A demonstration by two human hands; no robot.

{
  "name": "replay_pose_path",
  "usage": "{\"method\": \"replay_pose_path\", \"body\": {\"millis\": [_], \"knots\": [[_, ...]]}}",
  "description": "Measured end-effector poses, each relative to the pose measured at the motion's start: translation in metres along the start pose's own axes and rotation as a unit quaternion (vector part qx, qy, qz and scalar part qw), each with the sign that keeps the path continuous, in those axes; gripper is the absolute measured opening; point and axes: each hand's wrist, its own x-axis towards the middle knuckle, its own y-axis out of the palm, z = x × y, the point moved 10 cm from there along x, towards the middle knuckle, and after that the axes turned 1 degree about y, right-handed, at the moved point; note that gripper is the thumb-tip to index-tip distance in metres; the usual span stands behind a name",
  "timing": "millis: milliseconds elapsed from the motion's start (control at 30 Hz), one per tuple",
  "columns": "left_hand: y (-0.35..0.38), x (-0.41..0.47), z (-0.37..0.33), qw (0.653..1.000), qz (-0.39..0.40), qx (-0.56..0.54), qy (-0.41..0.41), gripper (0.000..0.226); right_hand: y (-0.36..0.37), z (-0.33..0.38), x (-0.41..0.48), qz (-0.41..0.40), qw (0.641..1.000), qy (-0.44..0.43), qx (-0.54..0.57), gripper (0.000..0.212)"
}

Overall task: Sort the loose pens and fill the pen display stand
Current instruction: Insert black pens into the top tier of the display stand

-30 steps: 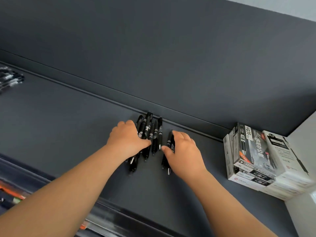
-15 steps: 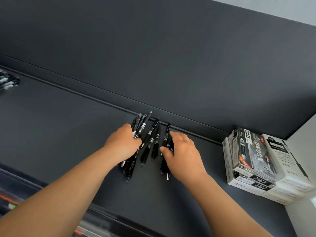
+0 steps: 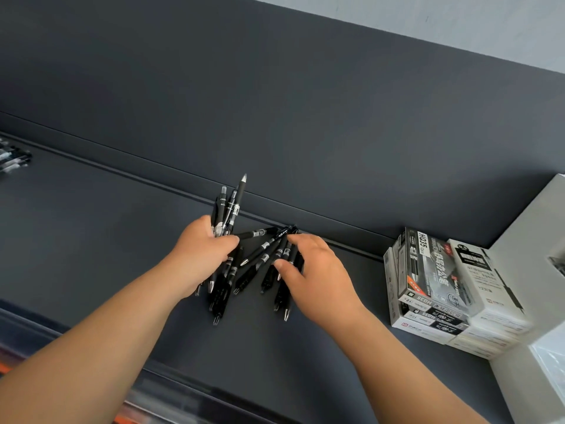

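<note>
At mid-frame, the left hand [image 3: 198, 255] now clenches a bundle of slim black plastic click pens [image 3: 229, 206], raised off the dark grey tabletop [image 3: 91, 224] where they lay flat a moment ago. Four ends stick up above the fist. Just to its right, the right hand [image 3: 318, 280] pinches roughly five more loose black pens [image 3: 269, 255], fanned on the tabletop. Gathering looks nearly done, and I judge loading comes next. About five stacked white pen boxes [image 3: 443, 286] sit at the lower right. A few spare pens [image 3: 12, 157] lie at the left edge.

The dark shelf [image 3: 122, 240] bears loose black pens [image 3: 258, 233], stacked pen boxes [image 3: 434, 286] and a far-left pen cluster [image 3: 12, 157].
</note>
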Motion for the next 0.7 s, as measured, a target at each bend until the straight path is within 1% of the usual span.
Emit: {"method": "replay_pose_path", "body": {"millis": [100, 167, 233, 267, 300, 367, 400, 467, 500, 567, 633, 700], "knots": [[-0.003, -0.007, -0.015, 0.999, -0.011, -0.022, 0.021, 0.019, -0.004, 0.002, -0.002, -0.002, 1.0, -0.006, 0.011, 0.049], [-0.002, -0.013, -0.027, 0.998, -0.002, -0.047, 0.036, 0.017, -0.008, 0.004, -0.003, -0.003, 1.0, -0.006, 0.023, 0.048], [0.004, -0.022, -0.037, 0.996, 0.036, -0.072, 0.04, 0.014, -0.012, 0.004, -0.003, -0.002, 0.997, 0.009, 0.07, 0.044], [0.01, -0.026, -0.042, 0.993, 0.064, -0.085, 0.041, 0.011, -0.015, 0.004, -0.002, -0.005, 0.993, 0.022, 0.117, 0.04], [0.016, -0.031, -0.047, 0.99, 0.093, -0.095, 0.044, 0.01, -0.019, 0.003, -0.001, -0.01, 0.984, 0.038, 0.173, 0.035], [0.031, -0.04, -0.058, 0.982, 0.147, -0.104, 0.059, 0.009, -0.028, 0.002, 0.001, -0.017, 0.956, 0.068, 0.286, 0.022], [0.038, -0.045, -0.064, 0.978, 0.17, -0.1, 0.071, 0.008, -0.032, 0.001, 0.002, -0.012, 0.938, 0.084, 0.336, 0.016], [0.052, -0.054, -0.076, 0.97, 0.208, -0.085, 0.095, 0.013, -0.036, 0.0, 0.003, 0.01, 0.903, 0.108, 0.416, 0.01], [0.059, -0.059, -0.081, 0.966, 0.222, -0.079, 0.105, 0.016, -0.038, -0.002, 0.003, 0.017, 0.892, 0.112, 0.438, 0.009], [0.071, -0.066, -0.091, 0.962, 0.239, -0.065, 0.118, 0.017, -0.045, -0.006, 0.003, 0.018, 0.882, 0.111, 0.458, 0.01], [0.08, -0.07, -0.098, 0.96, 0.243, -0.062, 0.121, 0.017, -0.052, -0.014, 0.002, 0.01, 0.876, 0.109, 0.47, 0.014], [0.085, -0.071, -0.102, 0.963, 0.236, -0.064, 0.114, 0.018, -0.062, -0.024, 0.0, -0.008, 0.864, 0.11, 0.491, 0.011]]}}
